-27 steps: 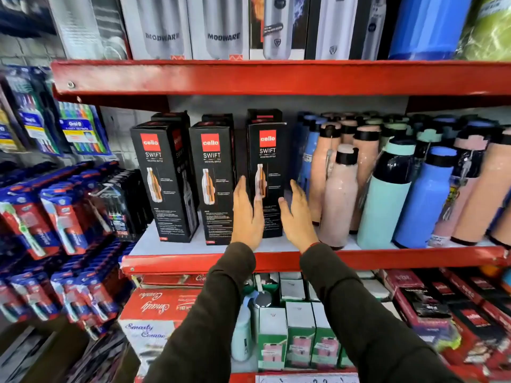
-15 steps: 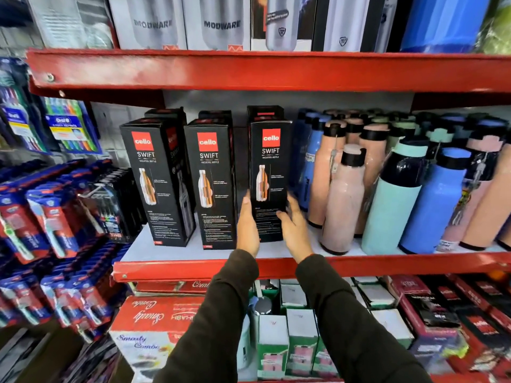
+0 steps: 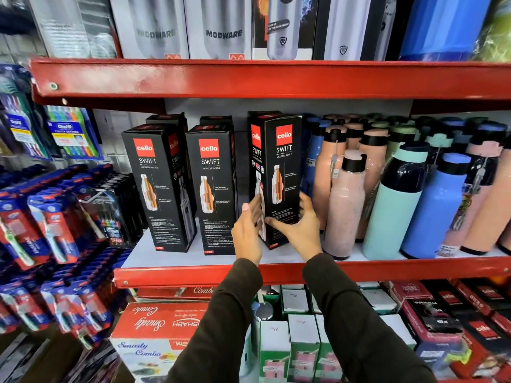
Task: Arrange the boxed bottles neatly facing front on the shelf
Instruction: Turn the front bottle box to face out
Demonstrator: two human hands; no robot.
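Three black Cello Swift bottle boxes stand in a row on the white middle shelf [image 3: 143, 255]. The left box [image 3: 159, 186] and middle box [image 3: 214, 186] stand upright with more boxes behind them. The right box [image 3: 279, 172] is turned at an angle, so its corner edge points at me and two faces show. My left hand [image 3: 249, 230] presses its left face near the bottom. My right hand [image 3: 300, 228] wraps its lower right side, thumb across the front. Both hands hold this box.
Loose pink, mint and blue bottles [image 3: 398, 189] crowd the shelf right beside the held box. A red shelf lip [image 3: 193, 78] hangs above with Modware boxes on it. Toothbrush packs [image 3: 47, 225] hang at the left. Cartons fill the lower shelf [image 3: 166, 327].
My hands went from flat beside the right box to gripping it. The box, which faced front, has been twisted so its corner points toward me. The camera moved closer.
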